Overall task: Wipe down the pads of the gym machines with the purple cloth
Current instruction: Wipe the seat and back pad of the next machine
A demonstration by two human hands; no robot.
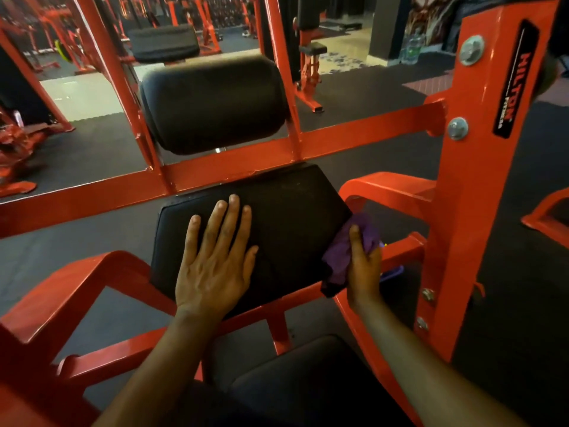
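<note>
Left hand: the left hand (215, 257) lies flat, palm down, on the black seat pad (286, 217), fingers straight and spread, pointing away from the person; it holds nothing.
Right hand: the right hand (365, 266) is at the right edge of the seat pad, fingers curled round the bunched purple cloth (348, 251), thumb pointing up along the cloth.
Arms: both forearms reach forward from the bottom of the view, the left one angled up to the pad's near left part, the right one to its right side.
Cloth position: crumpled against the right side face of the seat pad, touching it, with a dark end hanging down below the hand.
Cloth axis: the bundle runs roughly up and down along the pad's edge.
Pads counted: two on this machine, the flat seat pad and a round roller pad (212, 103) above and behind it.
Seat pad axis: it runs away from the person, tilted slightly to the right.
Frame: the red frame (474, 180) carries both pads, with a crossbar between them.
</note>
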